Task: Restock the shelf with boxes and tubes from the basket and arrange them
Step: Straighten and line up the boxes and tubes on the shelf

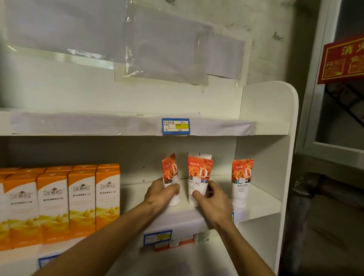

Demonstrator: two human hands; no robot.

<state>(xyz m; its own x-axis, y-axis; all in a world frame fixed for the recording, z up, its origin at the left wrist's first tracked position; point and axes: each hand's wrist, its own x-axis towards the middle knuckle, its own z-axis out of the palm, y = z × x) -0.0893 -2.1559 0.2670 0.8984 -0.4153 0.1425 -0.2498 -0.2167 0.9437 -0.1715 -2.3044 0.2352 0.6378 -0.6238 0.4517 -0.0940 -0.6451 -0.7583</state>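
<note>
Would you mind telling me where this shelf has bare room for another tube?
Bare board lies between the orange boxes and the tilted tube in the left hand, and between the right-hand tube and the side panel. It is crowded around the middle tube, gripped by the right hand.

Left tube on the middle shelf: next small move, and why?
Probably tip the left tube upright with the left hand: it leans left, while the tube in the right hand and the far-right tube stand straight.
</note>
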